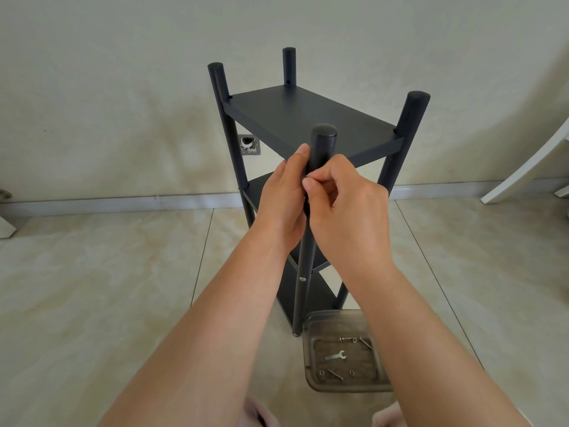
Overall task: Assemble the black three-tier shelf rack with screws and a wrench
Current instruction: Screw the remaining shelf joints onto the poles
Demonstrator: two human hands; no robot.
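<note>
While both hands work at its near post, the black 3-tier shelf rack w/ round posts (303,118) stands upright on the beige tiled floor (92,272), close to the cream wall (123,87). All 4 posts are fitted; top shelf sits just below the post tops.

Near front post (321,146): left hand (284,195) wraps the post from the left side, thumb lying up along it, fingers curled behind. Right hand (341,204) is at the same post from the right, thumb and forefinger pinched together against the post's face at top-shelf level. What the pinch holds is too small to make out; a small metallic glint shows at the fingertips. Lower on the same post, 1 silver screw head (303,278) is seated, approx. at the lower shelf level.

Floor, just beside the post's foot: translucent brown plastic tray (311,322). Contents: small silver flat wrench (335,355) at centre, loose silver screws and washers (348,339) along the far edge, more along the near edge.

Misc.: grey skirting board (123,203) along the wall base; open wall box (248,144) behind the rack; white furniture part (529,167) at right edge.
</note>
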